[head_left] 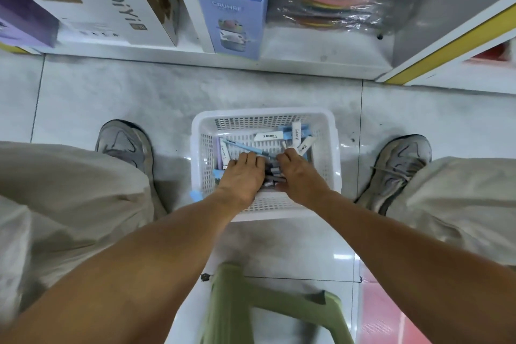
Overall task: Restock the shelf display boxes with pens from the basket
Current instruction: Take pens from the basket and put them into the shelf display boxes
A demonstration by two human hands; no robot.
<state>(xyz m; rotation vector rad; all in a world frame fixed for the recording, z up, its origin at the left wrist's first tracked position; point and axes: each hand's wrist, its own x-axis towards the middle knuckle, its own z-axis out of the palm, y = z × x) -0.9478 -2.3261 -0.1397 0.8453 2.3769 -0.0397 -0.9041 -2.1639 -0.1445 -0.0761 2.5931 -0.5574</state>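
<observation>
A white perforated plastic basket stands on the floor between my feet. Several pens lie in it: white and blue ones toward the far right corner, dark ones in the middle. Both hands are down inside the basket. My left hand lies palm down over the pens on the left, its fingers curled onto the pile. My right hand reaches in from the right, fingers bent down into the dark pens. The fingertips of both hands are hidden among the pens, so the grip is unclear.
The bottom shelf runs along the top of the view, holding a white box, a blue box and wrapped coloured plates. A green plastic stool sits under me. My shoes flank the basket on the tiled floor.
</observation>
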